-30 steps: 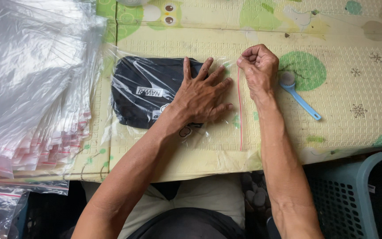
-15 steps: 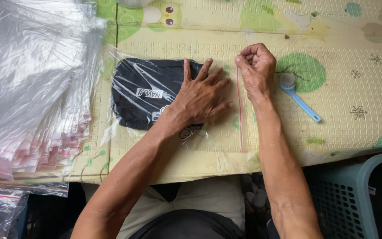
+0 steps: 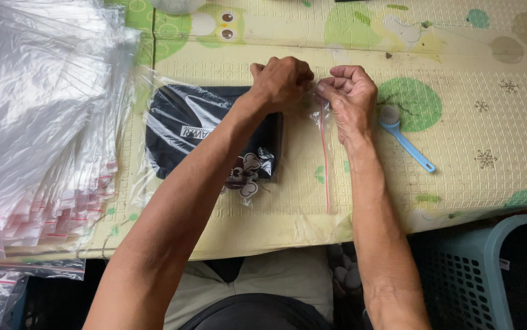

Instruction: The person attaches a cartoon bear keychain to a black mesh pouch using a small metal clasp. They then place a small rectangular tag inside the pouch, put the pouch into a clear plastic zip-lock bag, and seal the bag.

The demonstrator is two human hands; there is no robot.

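My left hand (image 3: pixel 282 80) has left the dark garment (image 3: pixel 205 128) and, beside my right hand (image 3: pixel 350 96), apparently pinches the bag's (image 3: pixel 312 183) red-striped top corner.

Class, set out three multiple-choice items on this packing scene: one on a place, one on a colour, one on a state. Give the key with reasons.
1. Where does the small blue plastic brush lie?
A. On the patterned foam mat, beside the right hand
B. Inside the clear plastic bag
C. In the basket

2. What colour is the sealing strip along the open end of the clear plastic bag?
A. Green
B. Red
C. Black

3. How do the left hand and right hand stand?
A. Both flat on the dark folded garment
B. Both pinching the bag's far corner
C. Both off the mat

Key: 1 A, the brush rests on the mat just right of the right hand; 2 B, a thin red line runs down the bag's edge; 3 B, both sets of fingers close together at the bag's top corner, beyond the garment.
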